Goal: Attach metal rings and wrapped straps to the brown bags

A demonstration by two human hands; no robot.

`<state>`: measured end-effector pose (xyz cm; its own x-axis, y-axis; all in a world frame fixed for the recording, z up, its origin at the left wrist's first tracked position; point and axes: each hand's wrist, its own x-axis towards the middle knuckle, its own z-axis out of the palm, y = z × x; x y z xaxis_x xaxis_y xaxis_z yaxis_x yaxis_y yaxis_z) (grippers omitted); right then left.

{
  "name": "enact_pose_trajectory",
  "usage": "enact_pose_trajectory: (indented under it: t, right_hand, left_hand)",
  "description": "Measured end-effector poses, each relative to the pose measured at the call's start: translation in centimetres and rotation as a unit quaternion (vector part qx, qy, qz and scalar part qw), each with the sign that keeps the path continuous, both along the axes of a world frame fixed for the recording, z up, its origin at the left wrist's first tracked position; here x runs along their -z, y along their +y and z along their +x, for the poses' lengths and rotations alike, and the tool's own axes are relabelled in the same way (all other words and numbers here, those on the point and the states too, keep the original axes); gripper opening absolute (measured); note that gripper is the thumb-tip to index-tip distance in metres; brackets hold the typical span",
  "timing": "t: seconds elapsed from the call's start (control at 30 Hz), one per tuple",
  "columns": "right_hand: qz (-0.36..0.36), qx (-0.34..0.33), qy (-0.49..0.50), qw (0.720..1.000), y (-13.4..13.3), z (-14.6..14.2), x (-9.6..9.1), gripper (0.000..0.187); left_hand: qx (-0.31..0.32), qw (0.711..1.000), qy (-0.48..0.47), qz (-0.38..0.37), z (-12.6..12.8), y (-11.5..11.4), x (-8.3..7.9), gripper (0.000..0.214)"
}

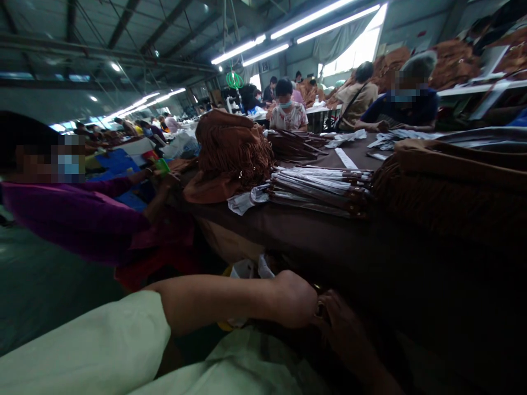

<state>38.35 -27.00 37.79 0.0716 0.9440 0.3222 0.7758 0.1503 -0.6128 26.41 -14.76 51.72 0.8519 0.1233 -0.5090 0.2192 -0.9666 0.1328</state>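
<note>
My left hand (294,299) sits low in the view, just under the front edge of the dark brown table (313,236). Its fingers curl inward, closed around something dark that I cannot make out. My right hand (343,329) lies right beside it in deep shadow, touching the left, with its fingers bent down and hidden. My pale green sleeve (102,340) runs in from the lower left. On the tabletop above the hands lies a stack of wrapped brown straps (321,189).
A brown fringed bag (233,148) stands on the table behind the straps, and another brown fringed piece (448,181) lies at the right. A person in a purple top (69,214) sits close on the left. More workers (288,112) sit at the far tables.
</note>
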Motion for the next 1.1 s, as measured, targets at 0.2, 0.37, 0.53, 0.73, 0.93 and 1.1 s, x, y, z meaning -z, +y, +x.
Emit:
enact_pose_trajectory:
  t: [0.2,0.37,0.53,0.73,0.93,1.1]
  right_hand:
    - [0.008,0.003,-0.008,1.000,-0.8,0.4,-1.3,0.017]
    - [-0.010,0.022,-0.028,0.999,-0.7,0.8,-1.4,0.012]
    - [0.008,0.034,-0.049,0.998,0.0,1.1,-0.3,0.010]
    - [0.103,0.059,-0.060,0.991,-0.4,1.6,1.0,0.020]
    - [-0.018,0.028,0.040,0.999,-0.7,2.6,-0.4,0.037]
    - [-0.051,0.019,0.144,0.988,-0.1,2.7,-2.6,0.039]
  left_hand:
    - [-0.155,0.873,0.096,-0.452,-0.8,4.0,2.8,0.044]
    - [-0.202,0.875,0.085,-0.432,-0.8,3.2,4.1,0.034]
    - [-0.087,0.996,-0.004,0.021,-0.1,-1.3,1.8,0.024]
    - [-0.081,0.990,-0.025,-0.113,0.2,-0.4,-0.3,0.039]
    - [-0.123,0.964,-0.006,-0.237,1.1,2.9,0.2,0.039]
    - [-0.105,0.984,-0.035,-0.143,1.5,2.7,-1.4,0.039]
